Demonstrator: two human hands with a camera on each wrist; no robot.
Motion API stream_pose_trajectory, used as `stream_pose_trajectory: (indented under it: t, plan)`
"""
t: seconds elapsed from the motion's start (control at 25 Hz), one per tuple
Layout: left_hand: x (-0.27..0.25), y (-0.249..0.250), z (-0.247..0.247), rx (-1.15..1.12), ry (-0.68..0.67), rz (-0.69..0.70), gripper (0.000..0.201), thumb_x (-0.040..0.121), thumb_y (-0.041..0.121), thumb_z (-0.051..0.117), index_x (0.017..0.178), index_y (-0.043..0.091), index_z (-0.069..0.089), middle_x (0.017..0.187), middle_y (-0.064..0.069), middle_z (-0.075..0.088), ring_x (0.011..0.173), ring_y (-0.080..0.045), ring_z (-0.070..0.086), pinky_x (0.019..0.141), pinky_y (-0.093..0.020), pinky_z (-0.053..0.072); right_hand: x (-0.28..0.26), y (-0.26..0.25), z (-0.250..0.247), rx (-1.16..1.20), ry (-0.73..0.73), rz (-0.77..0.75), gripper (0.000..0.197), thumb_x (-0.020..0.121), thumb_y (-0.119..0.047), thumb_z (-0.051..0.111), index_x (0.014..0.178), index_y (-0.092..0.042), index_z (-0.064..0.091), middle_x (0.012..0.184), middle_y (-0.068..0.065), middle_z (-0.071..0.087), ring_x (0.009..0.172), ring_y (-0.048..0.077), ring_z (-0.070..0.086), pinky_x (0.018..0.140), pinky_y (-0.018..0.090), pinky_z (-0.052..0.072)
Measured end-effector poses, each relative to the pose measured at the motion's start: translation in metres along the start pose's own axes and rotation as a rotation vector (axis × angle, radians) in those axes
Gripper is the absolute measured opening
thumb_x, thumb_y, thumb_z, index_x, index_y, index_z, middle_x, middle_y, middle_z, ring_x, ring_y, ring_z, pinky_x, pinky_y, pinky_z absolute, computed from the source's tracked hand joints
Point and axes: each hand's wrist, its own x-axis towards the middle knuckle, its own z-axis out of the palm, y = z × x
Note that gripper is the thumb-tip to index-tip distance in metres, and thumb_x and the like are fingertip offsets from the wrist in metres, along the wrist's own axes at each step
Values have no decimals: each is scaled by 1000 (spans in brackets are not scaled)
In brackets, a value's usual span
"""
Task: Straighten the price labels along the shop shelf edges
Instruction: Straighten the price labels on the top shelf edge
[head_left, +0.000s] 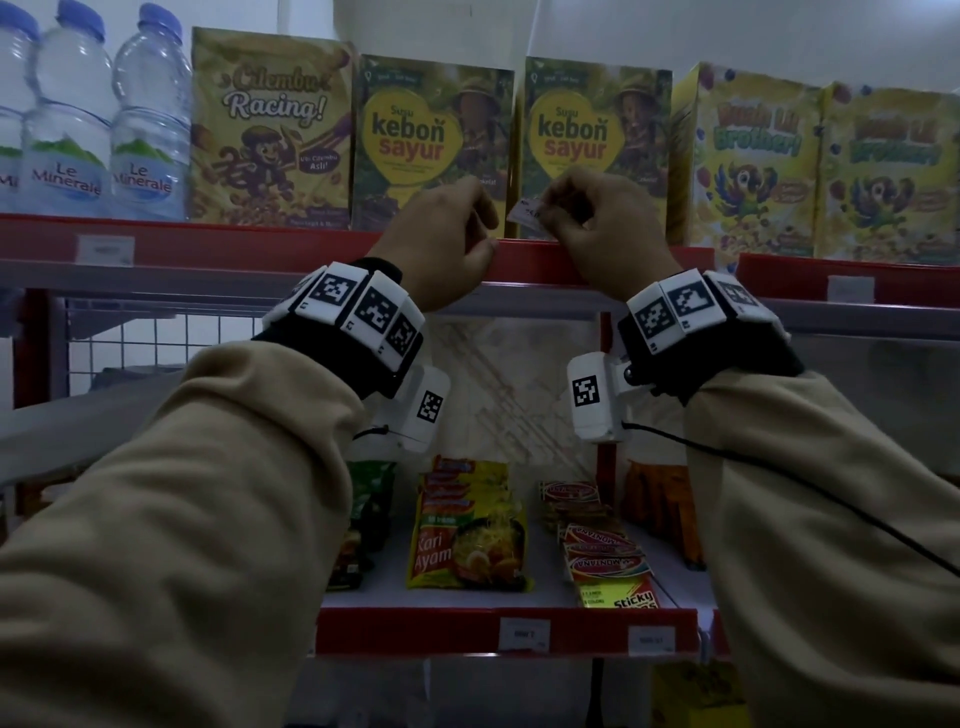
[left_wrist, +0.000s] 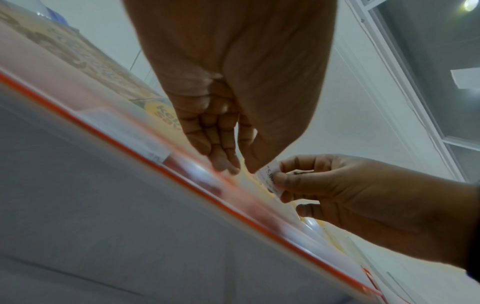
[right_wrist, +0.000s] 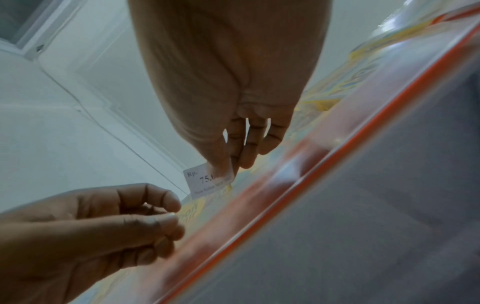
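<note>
A small white price label (head_left: 525, 214) printed "Rp. 75." is out of its holder, tilted, just above the red top shelf edge (head_left: 270, 248). My right hand (head_left: 545, 213) pinches it between thumb and fingers in front of a "kebon sayur" box (head_left: 587, 135). The right wrist view shows the label (right_wrist: 205, 183) hanging below my right hand (right_wrist: 228, 164). My left hand (head_left: 485, 234) is just left of it, its curled fingertips (left_wrist: 228, 166) pinching the top lip of the clear label strip (left_wrist: 197, 170) on the shelf edge. It does not touch the label (left_wrist: 269, 176).
Cereal and milk boxes and Le Minerale bottles (head_left: 145, 124) line the top shelf. Other labels sit level in the strips (head_left: 105, 249), (head_left: 850, 289). The lower shelf holds noodle packets (head_left: 467, 525), with labels (head_left: 524, 634) on its edge.
</note>
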Motion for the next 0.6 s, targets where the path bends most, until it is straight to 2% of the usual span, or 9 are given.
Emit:
stream_pose_trajectory:
  t: [0.08,0.2,0.32,0.4,0.48,0.6]
  plan:
    - [2,2,3,-34,46,-45,21,93,14,50,112,6,54,92,-8,62,88,-24,56,77,-33,45,5,-1,-1,-59,-80,-27,13,90,-21,61,99,-14,66,90,-4,62,83,9,55,72,20,40]
    - [5,1,8,-54,62,-57,27,97,16,41,119,6,54,103,-15,64,94,-28,55,76,-29,38,11,-1,-7,-112,-266,-10,14,90,-22,62,102,-16,66,94,-2,63,86,11,56,73,21,40]
    - [7,-1,13,15,32,-27,26,97,24,47,109,6,61,104,-14,60,98,-27,52,82,-31,37,15,-3,-10,-121,-354,-12,17,90,-27,63,104,-17,65,95,-3,63,87,10,57,71,18,40]
    - [8,-3,16,51,18,-31,25,96,25,49,105,5,61,105,-15,57,99,-28,50,83,-32,36,17,-3,-12,-125,-379,-20,18,90,-25,63,105,-16,65,95,-3,62,87,10,56,72,19,40]
    - [8,-4,17,60,27,-37,24,95,23,49,105,5,61,106,-15,56,101,-28,49,82,-30,34,18,-2,-13,-144,-407,-28,19,87,-22,66,105,-15,65,90,-2,61,81,10,55,71,20,41]
    - [6,-4,16,58,44,-39,22,95,22,50,105,5,60,107,-14,55,101,-27,49,81,-28,31,18,-1,-13,-211,-434,-40,20,86,-20,67,104,-13,65,75,-11,53,66,2,46,58,12,35]
